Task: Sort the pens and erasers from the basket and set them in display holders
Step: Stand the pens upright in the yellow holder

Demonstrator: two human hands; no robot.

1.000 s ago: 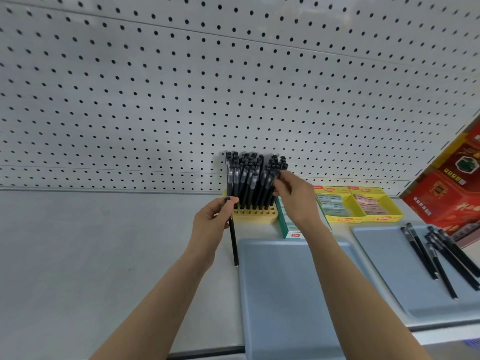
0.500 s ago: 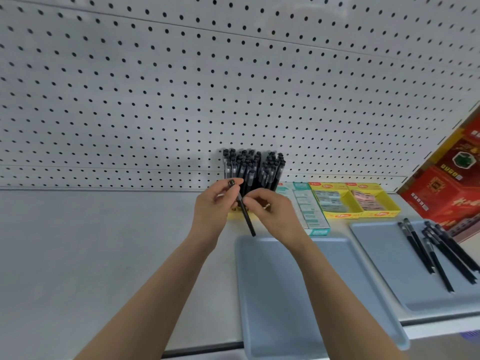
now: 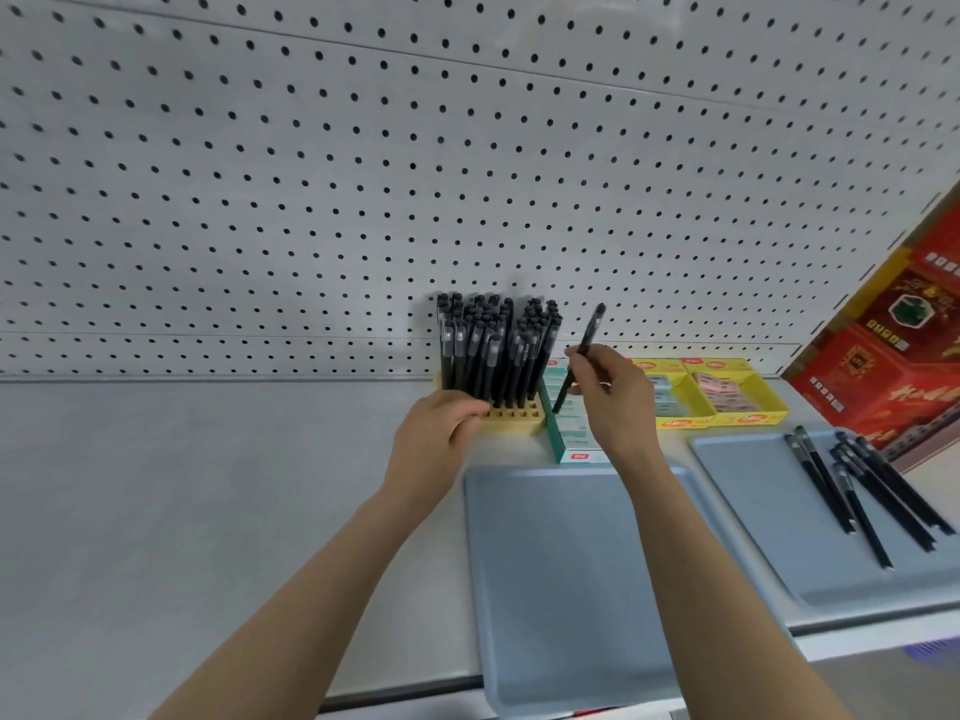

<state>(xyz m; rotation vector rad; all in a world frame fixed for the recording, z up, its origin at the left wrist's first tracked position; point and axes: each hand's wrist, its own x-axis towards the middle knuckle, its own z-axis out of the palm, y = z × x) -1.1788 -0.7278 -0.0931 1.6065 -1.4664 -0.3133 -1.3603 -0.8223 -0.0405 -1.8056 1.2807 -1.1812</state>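
Two hands of yours are raised at the back of the pale grey shelf (image 3: 156, 511), below the white perforated pegboard wall (image 3: 363, 174). Your left hand (image 3: 434, 441) sits at the front left corner of the yellow slotted plastic pen holder (image 3: 517, 420), fingers curled onto its base and gripping it. That holder stands against the pegboard, packed with upright black capped pens (image 3: 493, 345); a few slots along its front row show open.

Touching the holder's right side is a long teal-and-white cardboard eraser box (image 3: 569, 439), running from the wall toward you. Over it, your right hand (image 3: 615, 407) pinches a single black pen (image 3: 584, 350) between thumb and fingertips at mid-barrel. This pen is tilted, upper end leaning right, lower end pointing down beside the holder's right edge. You cannot tell from this view whether the tip touches the teal box.

Right of that hand, two yellow cardboard display boxes stand side by side at the wall, the first (image 3: 680, 422) holding bluish erasers and the second (image 3: 748, 419) pinkish ones.

Nearer you, a large grey-blue plastic tray (image 3: 571, 589) lies at the shelf's front edge under your right forearm. Just beside it to the right is a second grey-blue tray (image 3: 753, 511), with several loose black pens (image 3: 862, 514) lying fanned across its right part. Red printed cartons (image 3: 883, 366) are stacked at the far right.
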